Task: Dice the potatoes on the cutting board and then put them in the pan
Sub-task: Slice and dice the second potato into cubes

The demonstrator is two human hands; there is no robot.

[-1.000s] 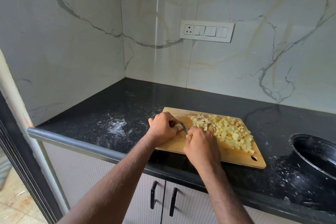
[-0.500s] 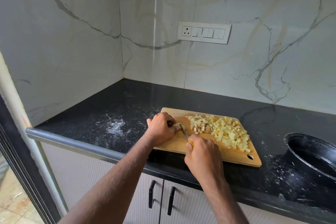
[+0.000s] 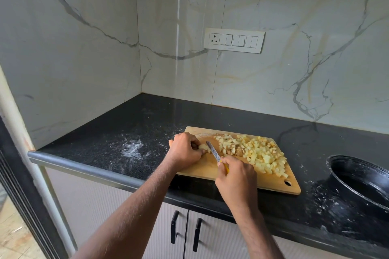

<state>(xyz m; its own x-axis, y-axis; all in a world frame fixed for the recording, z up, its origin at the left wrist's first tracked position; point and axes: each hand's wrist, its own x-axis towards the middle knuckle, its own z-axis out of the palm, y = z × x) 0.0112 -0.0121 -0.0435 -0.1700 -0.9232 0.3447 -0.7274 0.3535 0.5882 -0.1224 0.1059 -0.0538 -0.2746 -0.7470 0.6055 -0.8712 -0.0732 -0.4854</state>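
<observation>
Nearest me, two dark cabinet handles (image 3: 185, 229) sit below the edge of the black stone counter (image 3: 130, 132). My right hand (image 3: 236, 178) is curled around the yellow handle of a small knife (image 3: 213, 151), whose blade angles up and left over the wooden cutting board (image 3: 273, 183). My left hand (image 3: 185, 149), just left of the blade, rests on the board's left end with its fingers bent over a pale piece of potato (image 3: 203, 147), pinning it in place. Beyond the knife, a heap of diced potato (image 3: 259, 153) covers the board's middle and right side. The black pan (image 3: 362, 181) stands on the counter to the right, apart from the board. Farthest back, a white switch panel (image 3: 234, 40) is set in the marble wall.
</observation>
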